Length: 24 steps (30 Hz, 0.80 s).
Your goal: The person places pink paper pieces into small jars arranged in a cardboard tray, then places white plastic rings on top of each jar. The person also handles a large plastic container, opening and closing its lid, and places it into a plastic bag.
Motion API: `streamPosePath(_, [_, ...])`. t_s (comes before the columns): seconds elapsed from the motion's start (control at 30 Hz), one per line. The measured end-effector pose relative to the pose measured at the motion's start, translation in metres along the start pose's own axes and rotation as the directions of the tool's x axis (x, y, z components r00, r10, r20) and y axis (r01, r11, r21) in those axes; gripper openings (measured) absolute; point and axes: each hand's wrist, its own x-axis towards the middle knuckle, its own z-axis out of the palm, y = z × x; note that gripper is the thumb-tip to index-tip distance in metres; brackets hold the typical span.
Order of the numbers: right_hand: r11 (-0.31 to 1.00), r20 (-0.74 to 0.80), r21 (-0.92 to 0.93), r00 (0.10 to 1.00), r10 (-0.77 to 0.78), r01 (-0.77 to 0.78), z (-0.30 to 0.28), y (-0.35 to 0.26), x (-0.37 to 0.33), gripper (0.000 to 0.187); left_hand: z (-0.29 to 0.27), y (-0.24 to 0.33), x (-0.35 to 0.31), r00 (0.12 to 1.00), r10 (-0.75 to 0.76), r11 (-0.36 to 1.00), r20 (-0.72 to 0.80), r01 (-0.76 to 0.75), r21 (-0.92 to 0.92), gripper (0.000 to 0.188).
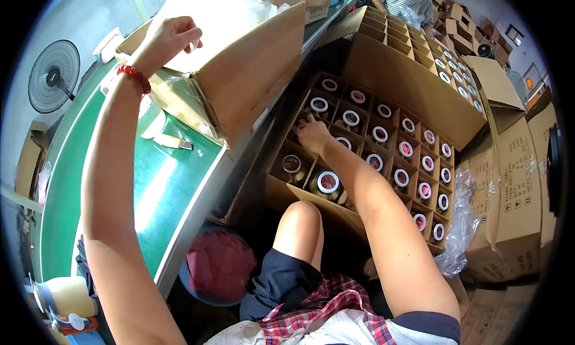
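Observation:
My left hand (173, 42) is raised over an open cardboard carton (251, 63) holding white plastic material. Its fingers are curled into a pinch, with a small whitish bit at the tips that I cannot make out. My right hand (312, 134) reaches down into a compartment of a divided cardboard box (287, 192). Its fingers bend downward there, and what lies beneath them is hidden. Glass jars fill many compartments, most with a white ring on top, like the jar (327, 182) near my knee. Beside it stands a jar (291, 163) without a white ring.
A green worktable (197, 159) runs along the left, with a brush-like tool (173, 142) on it. Behind the box is another divided carton (413, 75), partly filled with jars. A tub of dark red cloth (220, 264) sits below. Clear plastic (458, 225) hangs at right; a person (404, 3) is beyond.

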Motion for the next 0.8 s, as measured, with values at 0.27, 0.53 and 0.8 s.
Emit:
streamPosePath(0.27, [0.600,-0.450,0.794,0.763,0.464,0.104,0.004,0.031,-0.031,0.043,0.013,0.066,-0.068,0.571,0.307,0.828,-0.761,-0.555,-0.082,0.014])
streamPosePath(0.53, [0.202,-0.494,0.869,0.808,0.322,0.451,-0.134,-0.081,-0.150,0.062,0.223,0.056,-0.176,0.954,-0.229,0.301,-0.194,-0.120,-0.946,0.013])
streamPosePath(0.8, [0.638,-0.571,0.701,0.786,0.236,0.318,-0.058,-0.074,-0.116,0.022,0.312,-0.035,-0.165,0.882,-0.421,0.467,0.212,0.411,-0.783,0.013])
